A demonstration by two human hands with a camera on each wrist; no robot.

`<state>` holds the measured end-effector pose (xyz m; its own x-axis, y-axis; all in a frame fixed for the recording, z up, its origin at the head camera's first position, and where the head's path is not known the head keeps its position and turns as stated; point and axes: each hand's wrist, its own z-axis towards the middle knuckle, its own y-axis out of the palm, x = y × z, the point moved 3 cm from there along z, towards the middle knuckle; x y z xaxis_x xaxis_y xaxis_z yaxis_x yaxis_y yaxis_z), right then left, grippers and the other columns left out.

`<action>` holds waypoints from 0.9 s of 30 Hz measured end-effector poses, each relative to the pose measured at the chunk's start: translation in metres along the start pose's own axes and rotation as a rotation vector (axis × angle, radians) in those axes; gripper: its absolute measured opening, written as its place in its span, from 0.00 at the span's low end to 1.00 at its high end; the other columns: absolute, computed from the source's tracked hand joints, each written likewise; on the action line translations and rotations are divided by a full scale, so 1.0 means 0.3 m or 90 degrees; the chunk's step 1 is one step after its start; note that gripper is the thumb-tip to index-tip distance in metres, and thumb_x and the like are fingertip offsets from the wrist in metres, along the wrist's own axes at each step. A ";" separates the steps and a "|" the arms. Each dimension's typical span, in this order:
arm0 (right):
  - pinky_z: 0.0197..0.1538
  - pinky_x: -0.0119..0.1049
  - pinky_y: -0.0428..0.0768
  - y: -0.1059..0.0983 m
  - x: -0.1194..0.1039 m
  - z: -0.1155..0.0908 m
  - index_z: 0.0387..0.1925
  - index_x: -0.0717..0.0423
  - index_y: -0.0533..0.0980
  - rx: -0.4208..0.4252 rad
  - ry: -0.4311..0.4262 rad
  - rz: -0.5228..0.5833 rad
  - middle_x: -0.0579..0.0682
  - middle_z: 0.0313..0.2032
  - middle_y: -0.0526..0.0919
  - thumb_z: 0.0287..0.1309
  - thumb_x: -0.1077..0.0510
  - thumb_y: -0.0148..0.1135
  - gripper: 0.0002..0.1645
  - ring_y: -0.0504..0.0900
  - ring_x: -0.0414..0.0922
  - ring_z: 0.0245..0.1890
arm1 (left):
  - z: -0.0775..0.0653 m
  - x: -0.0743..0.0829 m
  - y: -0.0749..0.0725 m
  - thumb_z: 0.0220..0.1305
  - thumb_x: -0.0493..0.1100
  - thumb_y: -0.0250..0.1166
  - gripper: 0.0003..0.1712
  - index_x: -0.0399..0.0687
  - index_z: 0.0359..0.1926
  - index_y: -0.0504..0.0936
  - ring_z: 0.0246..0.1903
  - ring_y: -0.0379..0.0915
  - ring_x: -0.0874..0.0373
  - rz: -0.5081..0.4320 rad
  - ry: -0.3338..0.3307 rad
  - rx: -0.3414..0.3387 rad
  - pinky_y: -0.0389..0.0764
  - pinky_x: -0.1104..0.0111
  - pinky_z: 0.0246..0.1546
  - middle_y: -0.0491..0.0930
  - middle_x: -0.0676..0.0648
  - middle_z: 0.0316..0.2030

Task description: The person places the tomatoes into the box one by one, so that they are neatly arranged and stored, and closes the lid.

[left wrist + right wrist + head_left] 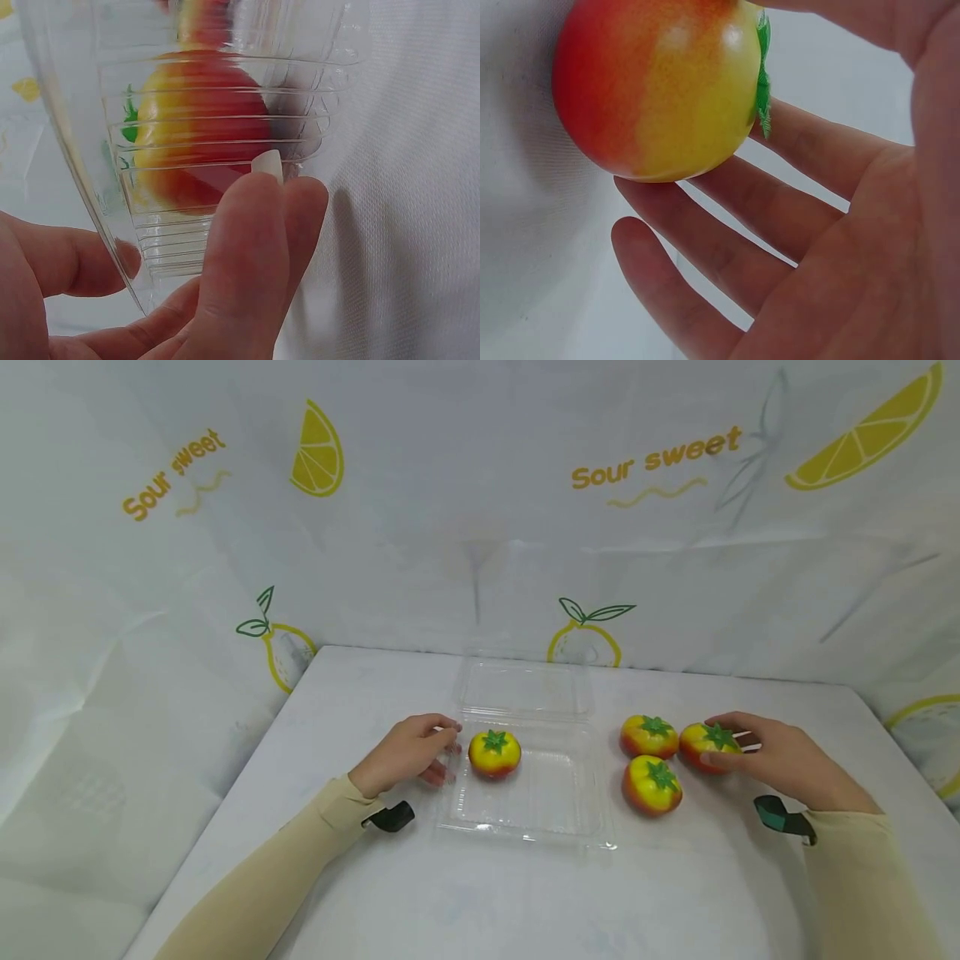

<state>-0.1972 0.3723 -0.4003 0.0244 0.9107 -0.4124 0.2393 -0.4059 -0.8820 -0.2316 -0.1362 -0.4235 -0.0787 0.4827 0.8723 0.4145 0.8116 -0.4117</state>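
Observation:
A clear plastic clamshell container lies with its lid folded back behind it. Inside its left part sits a yellow-and-red toy tomato with a green star-shaped top. My left hand holds the container's left edge; in the left wrist view the thumb is at the rim and fingers lie along the outer wall. My right hand grips another toy tomato between thumb and fingers, at the table surface. Next to it lie two more toy tomatoes, one behind and one in front.
A white cloth covers the table. Behind it hangs a white curtain printed with lemons and lettering. A dark strap piece sticks out from the left wrist, and a similar one from the right.

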 end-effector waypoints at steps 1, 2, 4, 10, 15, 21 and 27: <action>0.51 0.60 0.85 -0.001 0.000 0.000 0.73 0.55 0.73 0.001 -0.001 -0.001 0.72 0.65 0.78 0.67 0.26 0.66 0.48 0.80 0.68 0.61 | 0.000 0.000 0.000 0.82 0.51 0.58 0.22 0.45 0.66 0.82 0.27 0.88 0.53 -0.001 0.000 -0.001 0.93 0.62 0.34 0.89 0.41 0.51; 0.51 0.60 0.85 -0.001 0.000 0.000 0.72 0.55 0.73 0.002 -0.002 -0.002 0.72 0.65 0.78 0.67 0.26 0.66 0.48 0.80 0.68 0.61 | 0.000 0.001 0.000 0.82 0.51 0.58 0.22 0.45 0.66 0.82 0.27 0.88 0.52 -0.001 0.001 -0.001 0.93 0.62 0.34 0.89 0.41 0.51; 0.51 0.61 0.85 -0.002 -0.001 -0.002 0.72 0.56 0.73 0.003 -0.002 -0.004 0.72 0.65 0.78 0.67 0.26 0.67 0.48 0.80 0.69 0.61 | -0.001 0.001 0.000 0.82 0.51 0.58 0.22 0.45 0.66 0.82 0.27 0.88 0.52 0.000 0.001 -0.001 0.93 0.62 0.34 0.89 0.41 0.51; 0.50 0.61 0.85 -0.006 0.002 -0.006 0.71 0.56 0.74 0.007 -0.002 -0.004 0.72 0.64 0.79 0.67 0.26 0.67 0.48 0.81 0.69 0.60 | 0.002 -0.002 0.000 0.82 0.52 0.58 0.22 0.46 0.66 0.82 0.27 0.88 0.53 0.013 -0.001 0.002 0.93 0.62 0.35 0.89 0.42 0.50; 0.49 0.59 0.85 -0.014 0.007 -0.010 0.72 0.57 0.73 0.009 0.005 -0.005 0.72 0.63 0.79 0.66 0.25 0.67 0.50 0.81 0.68 0.59 | 0.004 -0.006 0.001 0.82 0.52 0.58 0.22 0.46 0.66 0.82 0.27 0.88 0.52 0.017 -0.001 0.004 0.93 0.62 0.35 0.89 0.42 0.50; 0.49 0.58 0.85 -0.028 0.019 -0.023 0.73 0.57 0.72 0.013 0.009 0.002 0.73 0.65 0.78 0.67 0.25 0.66 0.50 0.80 0.69 0.60 | 0.002 -0.003 0.003 0.82 0.52 0.58 0.22 0.47 0.66 0.83 0.27 0.88 0.52 0.017 -0.002 0.004 0.93 0.62 0.35 0.89 0.43 0.50; 0.48 0.58 0.86 -0.039 0.019 -0.030 0.74 0.58 0.70 0.009 0.024 0.004 0.74 0.65 0.77 0.67 0.25 0.65 0.52 0.79 0.70 0.60 | -0.001 0.000 0.003 0.82 0.52 0.58 0.22 0.47 0.66 0.83 0.27 0.88 0.52 0.021 -0.003 0.006 0.93 0.62 0.35 0.89 0.43 0.50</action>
<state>-0.1911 0.3830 -0.3901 0.0629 0.9104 -0.4090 0.2251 -0.4122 -0.8828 -0.2310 -0.1356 -0.4239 -0.0691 0.5106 0.8570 0.4080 0.7984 -0.4428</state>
